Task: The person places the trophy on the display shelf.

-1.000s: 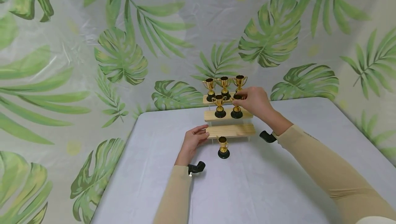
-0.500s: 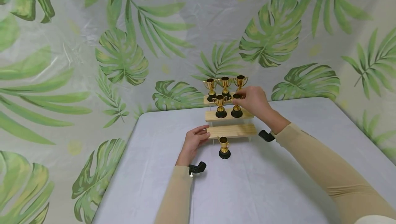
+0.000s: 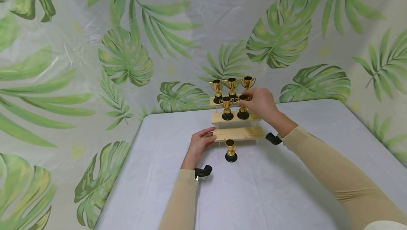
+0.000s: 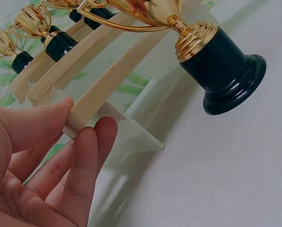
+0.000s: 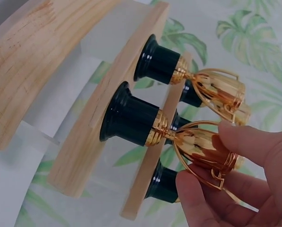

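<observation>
My right hand [image 3: 263, 103] pinches the cup of a small gold trophy [image 5: 131, 113] between thumb and fingers. Its black base stands on the middle shelf [image 5: 74, 161] of a three-tier wooden stand, right of a second trophy [image 3: 227, 109]. With thumb and fingertips, my left hand [image 3: 198, 147] grips the left end of the lowest shelf [image 3: 238, 134]. In front of that shelf, another gold trophy [image 4: 216, 66] stands upright on the table. Three more, such as the left trophy [image 3: 217, 90], line the top shelf; my right hand partly covers the rightmost one in the head view.
Clear side panels [image 4: 131, 127] hold up the shelves. A white cloth covers the table [image 3: 165, 131], and a leaf-printed sheet [image 3: 178, 28] hangs behind it. Each wrist carries a black camera mount, such as the left mount [image 3: 203, 171].
</observation>
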`<action>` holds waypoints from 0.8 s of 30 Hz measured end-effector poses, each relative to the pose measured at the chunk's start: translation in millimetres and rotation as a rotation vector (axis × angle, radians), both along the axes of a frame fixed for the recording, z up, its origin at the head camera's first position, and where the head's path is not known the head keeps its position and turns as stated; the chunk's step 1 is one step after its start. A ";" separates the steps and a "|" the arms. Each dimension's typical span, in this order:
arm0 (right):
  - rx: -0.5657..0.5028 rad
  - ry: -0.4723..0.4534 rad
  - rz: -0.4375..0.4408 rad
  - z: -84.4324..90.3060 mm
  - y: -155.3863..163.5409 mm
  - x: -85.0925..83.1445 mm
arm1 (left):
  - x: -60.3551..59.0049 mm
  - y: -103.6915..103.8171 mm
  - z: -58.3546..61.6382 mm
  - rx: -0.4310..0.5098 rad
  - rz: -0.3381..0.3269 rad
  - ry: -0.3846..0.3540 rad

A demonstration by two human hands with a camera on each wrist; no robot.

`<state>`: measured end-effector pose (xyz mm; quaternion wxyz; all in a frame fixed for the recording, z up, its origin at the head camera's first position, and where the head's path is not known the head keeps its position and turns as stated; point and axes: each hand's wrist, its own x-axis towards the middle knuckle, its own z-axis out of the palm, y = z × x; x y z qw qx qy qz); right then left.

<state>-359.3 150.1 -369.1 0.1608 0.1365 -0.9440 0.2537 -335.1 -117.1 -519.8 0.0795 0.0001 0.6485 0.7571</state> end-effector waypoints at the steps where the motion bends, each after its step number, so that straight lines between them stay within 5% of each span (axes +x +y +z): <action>1: 0.002 -0.001 -0.001 -0.6 -0.4 -0.5 | -0.3 -0.3 -0.2 0.000 0.002 -0.005; 24: -0.020 0.030 0.000 -4.2 -1.1 5.1 | 0.4 0.5 -0.1 -0.001 -0.009 -0.010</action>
